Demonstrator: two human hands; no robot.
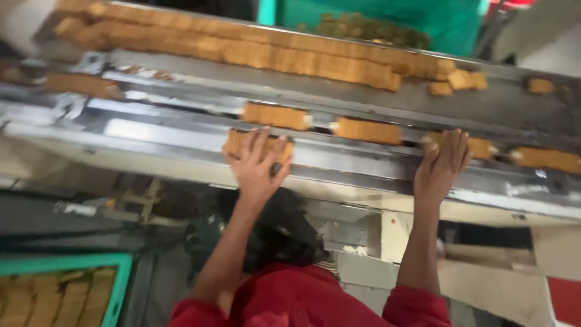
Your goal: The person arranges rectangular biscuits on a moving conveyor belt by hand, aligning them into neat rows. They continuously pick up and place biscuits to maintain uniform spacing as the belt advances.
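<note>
Biscuit stack, golden-brown, short row of thin rectangular pieces standing on edge, sits in the near channel of the long steel conveyor line, directly under the left hand. Left hand is spread flat over it, fingers splayed across the top and front edge, palm down: pressing and bracing the row so the pieces stay upright and packed, not a full wrap.

Right hand is well to the right of the left, fingers curled over a second golden-brown biscuit row at the same channel. Grip looks closed over its left end; motion blur hides whether it's actually clamping.

Between the two hands, just beyond the fingertips: two more separate biscuit bundles in the next channel, one above the left hand, one midway. Another sits right of the right hand. All evenly spaced, end to end; the lane guides appear to keep them aligned.

Further beyond both hands: a long continuous bed of loose biscuits on the far belt, ragged at its right end with a few stray pieces.

Materials: steel is brushed, reflective, crumb-dusted; biscuits matte, dry, ribbed on the stacked edges.

Below the left hand, near the body: a teal plastic crate holding more stacked biscuit rows. Red sleeves on both arms. Behind the line, a green sheet.
</note>
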